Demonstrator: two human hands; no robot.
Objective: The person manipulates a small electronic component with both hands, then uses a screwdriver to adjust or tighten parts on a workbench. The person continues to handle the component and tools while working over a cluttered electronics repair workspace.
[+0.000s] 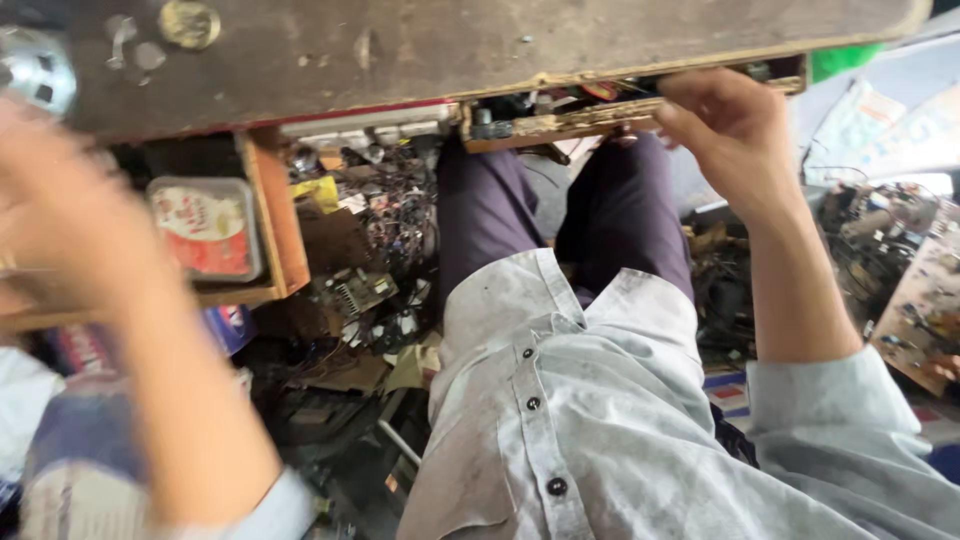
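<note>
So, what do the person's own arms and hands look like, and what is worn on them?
Both forearms are bare, and both hands wear no gloves. The right hand shows clearly. Its sleeve is pale grey-blue cloth, pushed up towards the elbow. It belongs to a button-up shirt with dark buttons and some dirty marks. The left hand is blurred; a similar pale cuff shows low on that arm.

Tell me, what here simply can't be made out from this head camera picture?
- Left hand: smeared by motion blur; its grip is unreadable.
- Right hand: fingertips hidden inside the wooden drawer.
- Drawer's contents: shadowed by the worktop above.
- Circuit board: cut off by the right edge.
- Floor clutter: parts too small and tangled.
</note>
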